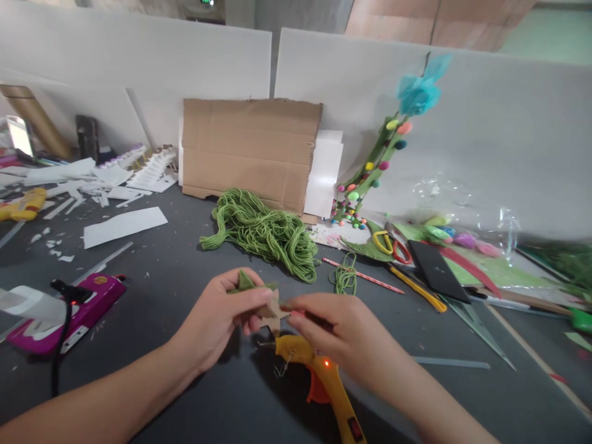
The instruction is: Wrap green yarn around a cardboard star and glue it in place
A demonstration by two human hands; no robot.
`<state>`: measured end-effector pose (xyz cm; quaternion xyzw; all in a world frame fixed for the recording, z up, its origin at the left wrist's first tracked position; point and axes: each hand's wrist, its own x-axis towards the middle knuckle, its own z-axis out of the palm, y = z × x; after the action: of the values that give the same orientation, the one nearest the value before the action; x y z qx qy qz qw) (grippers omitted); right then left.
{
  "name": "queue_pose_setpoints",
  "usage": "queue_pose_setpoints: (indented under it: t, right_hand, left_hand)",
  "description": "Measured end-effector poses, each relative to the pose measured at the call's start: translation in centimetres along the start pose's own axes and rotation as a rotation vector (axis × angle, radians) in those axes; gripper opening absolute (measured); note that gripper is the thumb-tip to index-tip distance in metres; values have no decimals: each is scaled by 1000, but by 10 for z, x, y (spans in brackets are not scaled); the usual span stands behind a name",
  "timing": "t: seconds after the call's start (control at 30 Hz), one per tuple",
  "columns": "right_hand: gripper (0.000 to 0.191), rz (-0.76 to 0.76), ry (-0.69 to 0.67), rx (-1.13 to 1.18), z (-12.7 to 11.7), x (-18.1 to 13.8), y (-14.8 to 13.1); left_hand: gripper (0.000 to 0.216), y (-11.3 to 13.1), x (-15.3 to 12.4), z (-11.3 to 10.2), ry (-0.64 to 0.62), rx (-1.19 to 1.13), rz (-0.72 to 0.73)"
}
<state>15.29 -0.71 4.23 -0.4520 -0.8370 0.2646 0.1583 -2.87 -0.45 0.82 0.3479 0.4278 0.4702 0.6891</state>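
Between thumb and fingers, my left hand point(235, 305) grips a small cardboard piece point(272, 317) partly wrapped in green yarn point(247, 282). Just to its right, my right hand point(328, 320) is closed in a pinch at the edge of the same piece; its fingertips are partly hidden, and a strand seems to run there. Below both hands a yellow glue gun point(296, 348) lies on the dark table, its red light lit and its nozzle pointing left. Beyond the hands sits a large heap of green yarn point(266, 231).
A cardboard sheet point(250, 148) leans at the back. To the right lie scissors point(391, 246), a striped pencil point(365, 275), a yellow cutter point(419, 290), a black phone-like slab point(437, 268) and a pompom-covered green stem point(370, 172). A magenta power strip point(87, 314) and paper scraps point(124, 226) are left.
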Motion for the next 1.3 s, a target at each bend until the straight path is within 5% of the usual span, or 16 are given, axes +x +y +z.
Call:
queue_pose_setpoints:
  t: [0.2,0.33,0.4,0.57,0.7,0.93,1.3]
  right_hand:
    - [42,274,82,-67,-41,6,50]
    - [24,347,238,-102,-52,6,81]
    - [15,301,280,-33,-51,3,79]
    - [27,71,219,351,-27,-4,33]
    - [23,59,269,533,-10,-9,11]
    - [13,157,439,606,-4,-31,25]
    - [10,161,262,761,-8,-29,36]
  left_hand:
    - [17,9,14,-9,119,-31,195]
    - [19,1,13,1,120,69,196]
    - [20,-3,9,9,100,139,192]
    - [22,-3,1,33,58,250,186]
    - [22,2,0,57,57,265,196]
    - [19,-21,5,77,-23,105,73]
    - [22,-21,1,66,-156,-60,-56]
